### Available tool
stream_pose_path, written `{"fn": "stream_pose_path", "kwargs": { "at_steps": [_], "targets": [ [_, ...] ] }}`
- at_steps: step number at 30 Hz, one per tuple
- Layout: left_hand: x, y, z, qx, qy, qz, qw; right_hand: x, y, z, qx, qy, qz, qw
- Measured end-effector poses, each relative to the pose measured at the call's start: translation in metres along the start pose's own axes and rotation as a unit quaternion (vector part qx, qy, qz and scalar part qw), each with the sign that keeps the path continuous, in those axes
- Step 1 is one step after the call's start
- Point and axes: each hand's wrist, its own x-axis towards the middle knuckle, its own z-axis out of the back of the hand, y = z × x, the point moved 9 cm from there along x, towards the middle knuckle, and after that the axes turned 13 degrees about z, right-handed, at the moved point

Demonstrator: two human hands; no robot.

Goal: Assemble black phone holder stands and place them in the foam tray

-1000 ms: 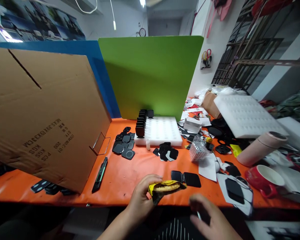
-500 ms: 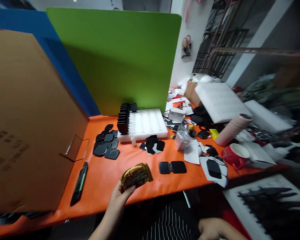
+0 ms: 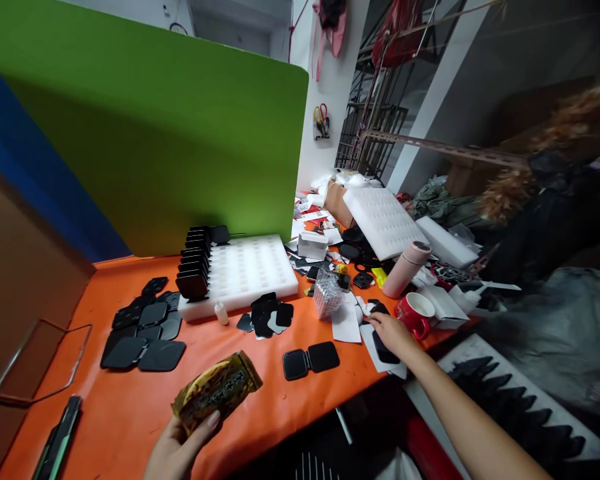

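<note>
My left hand (image 3: 185, 440) grips a shiny gold-and-brown wrapped snack packet (image 3: 217, 390), thumb across its front, above the orange table. My right hand (image 3: 391, 333) reaches to the table's right side, over white paper and a black flat pad (image 3: 384, 348), just left of a red mug (image 3: 414, 313). Its fingers are drawn together at the tips; what they hold, if anything, is hidden. Between the hands lies an opened black folding pad (image 3: 311, 360) with two square halves.
A white foam block (image 3: 253, 270) carries a row of upright black plates (image 3: 194, 267). Black folding pads (image 3: 150, 333) are piled at left, near a cutter knife (image 3: 60, 437). A pink bottle (image 3: 407, 270), bubble-wrapped item (image 3: 327, 293) and scraps crowd the right. A green board (image 3: 180, 140) stands behind.
My right hand has risen from my lap and reached out to the papers beside the mug. The packet in my left hand has come closer. The view has swung to the right.
</note>
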Motion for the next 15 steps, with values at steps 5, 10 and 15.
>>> {"fn": "stream_pose_path", "kwargs": {
  "at_steps": [5, 10, 15],
  "targets": [
    [-0.013, -0.004, 0.005, -0.046, -0.034, 0.007, 0.998, 0.059, -0.025, -0.010, -0.069, 0.025, -0.008, 0.997],
    [-0.027, -0.008, 0.014, -0.074, -0.077, -0.012, 0.994, 0.067, -0.028, -0.002, -0.104, 0.038, 0.005, 0.994],
    [-0.028, -0.012, 0.011, -0.070, -0.063, -0.033, 0.995, 0.020, -0.017, 0.022, -0.145, -0.086, -0.027, 0.985]
  ]
}}
